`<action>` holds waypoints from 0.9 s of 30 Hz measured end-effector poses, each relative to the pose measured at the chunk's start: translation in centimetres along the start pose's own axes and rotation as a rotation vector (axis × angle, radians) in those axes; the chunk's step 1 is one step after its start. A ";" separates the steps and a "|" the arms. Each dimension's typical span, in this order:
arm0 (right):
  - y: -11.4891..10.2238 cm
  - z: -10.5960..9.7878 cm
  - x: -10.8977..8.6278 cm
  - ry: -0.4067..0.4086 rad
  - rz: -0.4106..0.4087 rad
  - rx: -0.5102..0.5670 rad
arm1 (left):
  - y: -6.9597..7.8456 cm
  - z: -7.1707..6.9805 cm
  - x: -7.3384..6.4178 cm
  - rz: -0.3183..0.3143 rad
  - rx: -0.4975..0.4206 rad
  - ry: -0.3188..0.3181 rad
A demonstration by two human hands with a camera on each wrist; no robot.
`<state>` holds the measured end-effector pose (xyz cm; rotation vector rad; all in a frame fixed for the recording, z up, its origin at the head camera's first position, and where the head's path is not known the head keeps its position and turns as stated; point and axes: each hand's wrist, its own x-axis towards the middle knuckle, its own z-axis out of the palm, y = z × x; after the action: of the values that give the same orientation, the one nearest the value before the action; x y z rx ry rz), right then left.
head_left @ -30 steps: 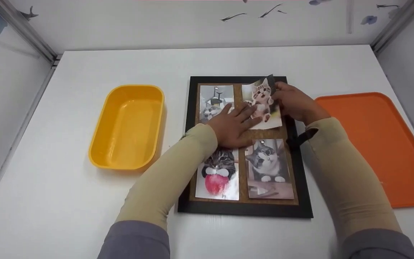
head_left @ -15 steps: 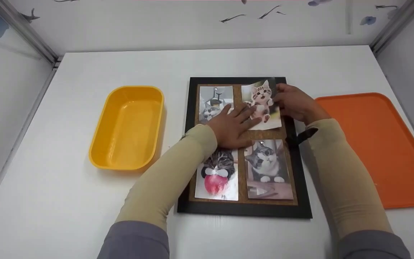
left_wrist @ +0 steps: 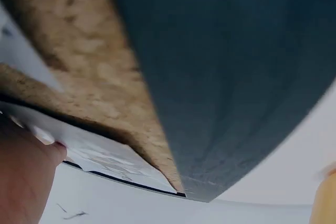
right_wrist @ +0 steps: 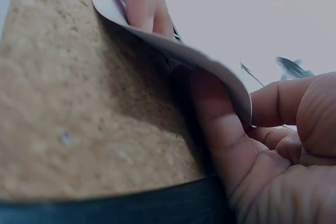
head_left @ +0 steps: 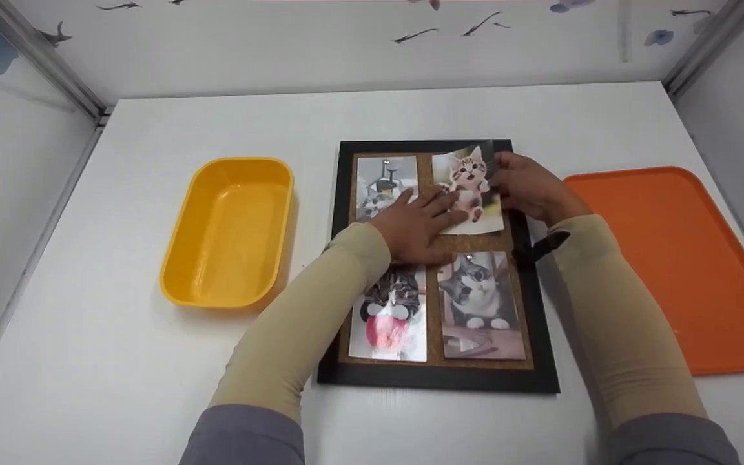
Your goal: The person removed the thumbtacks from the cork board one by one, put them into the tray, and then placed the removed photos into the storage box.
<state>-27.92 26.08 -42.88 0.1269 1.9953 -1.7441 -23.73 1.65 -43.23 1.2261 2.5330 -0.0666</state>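
A cork board [head_left: 469, 243] in a black frame bears several glossy cat photos. My left hand [head_left: 414, 229] lies over its middle, fingers spread across the upper left photo [head_left: 388, 169] and the kitten photo [head_left: 471, 169] at upper right. My right hand [head_left: 533, 184] pinches the kitten photo's right edge. In the right wrist view, that photo [right_wrist: 184, 55] bends up off the cork [right_wrist: 52, 77], with the thumb [right_wrist: 223, 129] beneath it and fingers on its other face. Silver pins top the upper left and lower right [head_left: 478, 303] photos. The lower left photo [head_left: 388, 329] is partly covered by my left hand.
A yellow tub [head_left: 236, 239] stands left of the board on the white table [head_left: 88, 336]. An orange tray [head_left: 682, 258] lies at the right, partly under my right forearm. Patterned white walls [head_left: 320, 51] close off the back and sides.
The kitten photo's upper right corner has come down a little toward the board, with my right hand still on its edge. My left hand has stayed in place.
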 end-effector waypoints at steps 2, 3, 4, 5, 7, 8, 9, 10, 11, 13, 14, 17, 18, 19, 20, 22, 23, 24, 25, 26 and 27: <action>0.0 0.0 0.0 -0.003 0.000 0.004 | 0.0 -0.2 0.1 -0.003 -0.073 0.011; 0.0 0.0 0.0 -0.002 0.001 0.005 | -0.1 -0.3 0.2 -0.005 -0.105 0.019; 0.0 0.0 0.1 0.001 0.004 0.003 | -0.1 -0.5 0.3 -0.007 -0.133 0.029; -0.1 0.1 0.2 0.004 0.005 0.000 | -0.1 -0.6 0.3 -0.011 -0.155 0.039; -0.2 0.1 0.4 0.009 0.006 -0.010 | -0.2 -0.9 0.4 -0.021 -0.183 0.064; -0.2 0.0 0.5 0.011 0.007 -0.017 | -0.2 -1.1 0.6 -0.029 -0.196 0.075; -0.2 0.0 0.6 0.015 0.009 -0.023 | -0.1 -1.2 0.7 -0.039 -0.209 0.084; -0.3 0.0 0.8 0.018 0.010 -0.029 | -0.1 -1.2 0.8 -0.050 -0.222 0.092; -0.3 -0.1 0.9 0.017 0.009 -0.032 | -0.1 -1.3 0.9 -0.061 -0.232 0.097; -0.2 -0.3 1.2 0.013 0.006 -0.041 | 0.1 -1.3 1.2 -0.081 -0.245 0.102; -0.1 -0.4 1.3 0.013 0.006 -0.046 | 0.2 -1.3 1.3 -0.090 -0.249 0.101; 0.1 -0.7 1.5 0.017 0.004 -0.050 | 0.6 -1.4 1.8 -0.108 -0.249 0.094; 0.1 -0.8 1.5 0.019 0.004 -0.052 | 0.8 -1.5 1.9 -0.112 -0.248 0.092; 0.1 -1.0 1.6 0.021 0.005 -0.054 | 0.9 -1.6 2.0 -0.114 -0.246 0.090; 0.1 -1.1 1.6 0.024 0.006 -0.057 | 1.1 -1.8 2.1 -0.117 -0.246 0.088; 0.1 -1.2 1.6 0.025 0.007 -0.061 | 1.3 -2.2 2.0 -0.113 -0.238 0.093; 0.1 -1.3 1.6 0.025 0.007 -0.064 | 1.4 -2.4 1.9 -0.111 -0.237 0.100; 0.1 -1.4 1.6 0.022 0.007 -0.065 | 1.5 -2.7 1.6 -0.107 -0.238 0.109; 0.0 -1.4 1.7 0.026 0.007 -0.067 | 1.6 -3.0 1.1 -0.098 -0.239 0.120; 0.0 -1.4 1.8 0.028 0.008 -0.064 | 1.6 -3.3 0.6 -0.084 -0.245 0.136; 0.0 -1.4 1.9 0.030 0.009 -0.065 | 1.6 -3.6 -0.1 -0.066 -0.247 0.153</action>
<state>-29.99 26.92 -43.53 0.1403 2.0669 -1.6795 -23.43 3.22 -39.67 1.0871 2.6145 0.3274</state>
